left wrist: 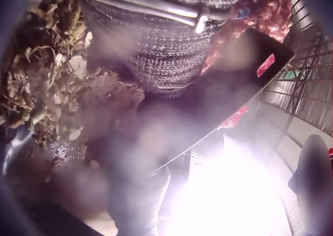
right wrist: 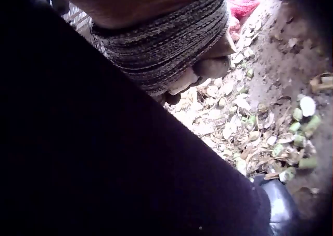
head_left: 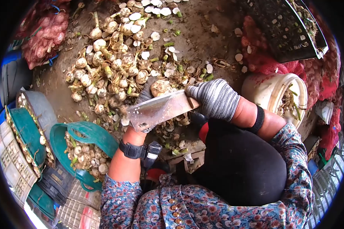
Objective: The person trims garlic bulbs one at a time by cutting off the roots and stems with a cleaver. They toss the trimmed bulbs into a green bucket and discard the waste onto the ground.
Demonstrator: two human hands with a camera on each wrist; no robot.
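Observation:
In the head view my gloved left hand grips a garlic bulb, partly hidden behind a broad cleaver. My right hand, in a grey knit glove, holds that cleaver by its wooden handle. The blade lies across in front of the left hand, with a small hole near its far corner. In the left wrist view the glove fills the top and the dark blade slants past below it. Past the dark trouser leg, the right wrist view shows the glove cuff. A heap of garlic bulbs with stems lies beyond the hands.
A green basket of trimmed garlic stands at left. On the right are a white bucket with scraps and a black crate. Red net sacks lie at the edges. Cut stems and skins litter the ground.

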